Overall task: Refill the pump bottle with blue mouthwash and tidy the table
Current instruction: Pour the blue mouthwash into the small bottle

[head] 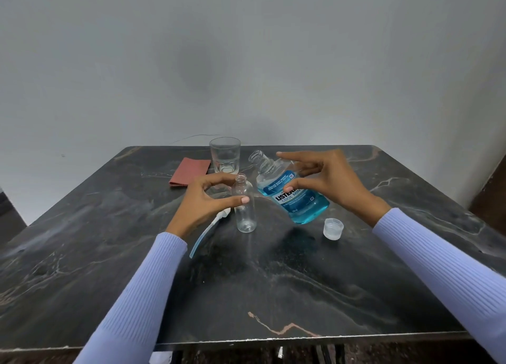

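Above the table (pixel 273 281), right hand (pixel 328 180) tilts mouthwash bottle (pixel 295 196); left hand (pixel 202 199) steadies pump bottle (pixel 245 210).

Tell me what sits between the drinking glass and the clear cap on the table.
In the head view, the tilted mouthwash bottle, held by the right hand, lies between the glass and the cap.

Empty clear pump bottle (pixel 245 204) upright (uncapped), blue mouthwash bottle (pixel 291 192) tilted just beside it, open-necked
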Tool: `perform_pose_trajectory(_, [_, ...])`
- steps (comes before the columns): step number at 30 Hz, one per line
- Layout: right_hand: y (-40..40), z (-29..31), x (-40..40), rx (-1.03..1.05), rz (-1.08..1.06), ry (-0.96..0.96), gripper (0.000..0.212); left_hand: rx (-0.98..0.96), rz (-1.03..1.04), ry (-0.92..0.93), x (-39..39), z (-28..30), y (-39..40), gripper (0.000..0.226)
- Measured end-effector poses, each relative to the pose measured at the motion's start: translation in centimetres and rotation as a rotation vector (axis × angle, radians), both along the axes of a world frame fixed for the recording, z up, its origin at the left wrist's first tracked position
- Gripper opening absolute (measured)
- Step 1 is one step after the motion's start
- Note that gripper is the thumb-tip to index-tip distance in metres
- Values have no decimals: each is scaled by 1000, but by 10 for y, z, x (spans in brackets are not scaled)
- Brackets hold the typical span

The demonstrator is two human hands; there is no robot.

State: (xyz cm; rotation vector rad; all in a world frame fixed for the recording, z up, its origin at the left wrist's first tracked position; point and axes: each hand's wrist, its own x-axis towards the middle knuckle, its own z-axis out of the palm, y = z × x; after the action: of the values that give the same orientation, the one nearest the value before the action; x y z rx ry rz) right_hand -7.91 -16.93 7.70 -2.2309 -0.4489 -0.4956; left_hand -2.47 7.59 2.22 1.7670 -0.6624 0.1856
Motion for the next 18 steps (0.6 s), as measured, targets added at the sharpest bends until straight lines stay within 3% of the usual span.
perform_pose_trajectory(18, [1,30,15,-643,32,-134,48,22,-5,16,0,3,1,37])
